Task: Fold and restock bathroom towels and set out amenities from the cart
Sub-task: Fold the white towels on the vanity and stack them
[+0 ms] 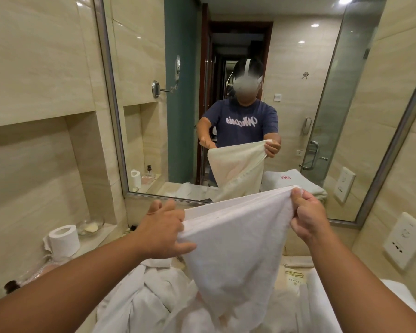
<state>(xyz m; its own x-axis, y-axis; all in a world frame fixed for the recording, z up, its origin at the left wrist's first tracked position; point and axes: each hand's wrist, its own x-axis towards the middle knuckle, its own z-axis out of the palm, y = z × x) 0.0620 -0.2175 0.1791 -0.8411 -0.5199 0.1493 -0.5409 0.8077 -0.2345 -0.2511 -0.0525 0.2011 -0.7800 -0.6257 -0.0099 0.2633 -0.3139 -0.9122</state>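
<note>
The mirror (226, 92) fills the wall from 10 to 2 o'clock. In it your dark shirt shows white script, reversed and not readable. A folded towel (293, 181) in the reflection at 2 o'clock bears a small red embroidered mark, too small to make out.

A heap of white linen (154, 299) lies below your arms from 6 to 7 o'clock. The white towel (235, 248) hangs above it at centre, held clear in front of you. Its top edge runs roughly 9 to 3 o'clock, rising slightly to the right. The cloth narrows downward toward 6 o'clock, where its tip meets the heap.

Your left hand (163, 229) grips the towel's left end, thumb in front. Your right hand (305, 217) pinches the right corner.

A socket plate (405, 239) sits at 4 o'clock. A toilet roll (64, 240) stands at 8 o'clock, with a glass dish (90, 226) just beside it. A beige packet (296, 276) at 5 o'clock carries print too small to read.
</note>
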